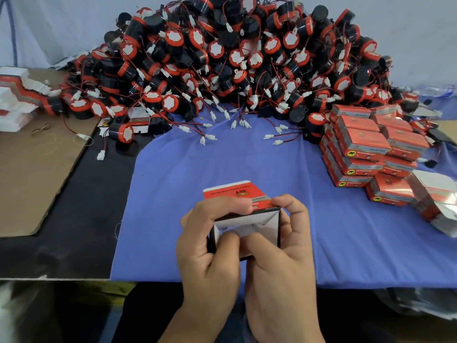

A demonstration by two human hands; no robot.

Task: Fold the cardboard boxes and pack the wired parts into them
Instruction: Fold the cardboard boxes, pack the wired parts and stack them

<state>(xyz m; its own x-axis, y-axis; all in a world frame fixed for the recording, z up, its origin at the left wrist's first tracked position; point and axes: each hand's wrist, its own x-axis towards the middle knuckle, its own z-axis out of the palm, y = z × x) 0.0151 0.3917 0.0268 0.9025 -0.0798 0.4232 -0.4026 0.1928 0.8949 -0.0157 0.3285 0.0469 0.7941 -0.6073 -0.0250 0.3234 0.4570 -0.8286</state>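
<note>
The left hand point(207, 246) and right hand point(279, 258) grip one cardboard box point(235, 194) between them, fingers curled round its walls and thumbs on the white flaps inside its open end. Wired parts point(235, 58) lie heaped beyond the hands, and closed boxes point(366, 149) are stacked to their right.

Pale wall point(408, 33), blue cloth point(247, 164) over dark table point(74, 231).

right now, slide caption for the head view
Left hand and right hand fold a red cardboard box over blue cloth, wired parts heaped behind, closed boxes stacked beside.
</note>
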